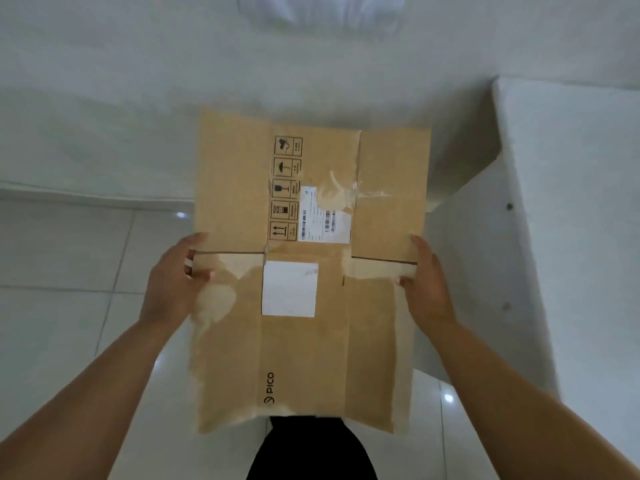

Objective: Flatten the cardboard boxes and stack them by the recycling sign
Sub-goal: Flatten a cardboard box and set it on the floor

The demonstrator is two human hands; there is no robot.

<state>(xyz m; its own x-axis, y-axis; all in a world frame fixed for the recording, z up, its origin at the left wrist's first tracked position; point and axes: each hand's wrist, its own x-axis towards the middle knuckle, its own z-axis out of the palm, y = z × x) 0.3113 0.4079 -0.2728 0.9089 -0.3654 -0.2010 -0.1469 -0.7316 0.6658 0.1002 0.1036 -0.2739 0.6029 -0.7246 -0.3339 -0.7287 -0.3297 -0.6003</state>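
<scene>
The picture is dim and a little grey-green. Small bright spots of light are seen on the shiny floor [62,258], left of the cardboard box [304,271] and below its right corner. Soft blur is seen along the box's lower edges. A dark shadow is cast right of the box. Lines near the picture's edges are bent.
</scene>
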